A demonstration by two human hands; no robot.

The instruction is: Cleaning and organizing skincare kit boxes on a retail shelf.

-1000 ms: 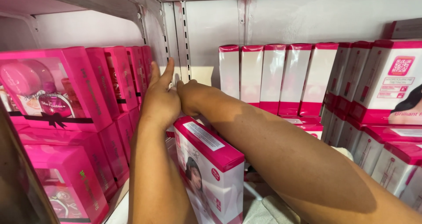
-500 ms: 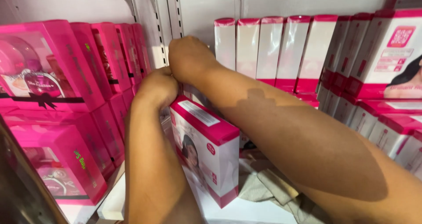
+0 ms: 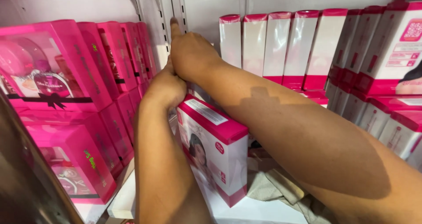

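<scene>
Nearest, two bare forearms cross the view from below, the left one rising up the middle and the right one slanting in from the lower right corner. Between them stands a pink and white cardboard box with a printed face on its side (image 3: 214,151), upright on the white shelf board (image 3: 259,211) and turned slightly askew. A crumpled grey-beige cloth (image 3: 281,186) lies on the board just right of that box, partly under the right forearm.

Further in, the left hand (image 3: 166,88) is curled over behind the box's rear top corner, knuckles up; its fingers are hidden, so I cannot tell whether it grips anything or only rests there. The right hand (image 3: 190,52) sits just above it, the two hands touching, with the fingers folded loosely and one finger stretched straight up against the white slotted metal upright (image 3: 176,6) at the back of the shelf. It holds nothing that shows.

To the left, bright pink window-fronted gift boxes with black ribbon bows (image 3: 48,79) are stacked in two tiers, running back in a row towards the upright. To the right, further back, a row of tall slim white cartons with pink ends (image 3: 281,46) stands upright against the pale back panel (image 3: 211,4), and more pink and white packs (image 3: 387,74) are piled stepwise along the right edge.
</scene>
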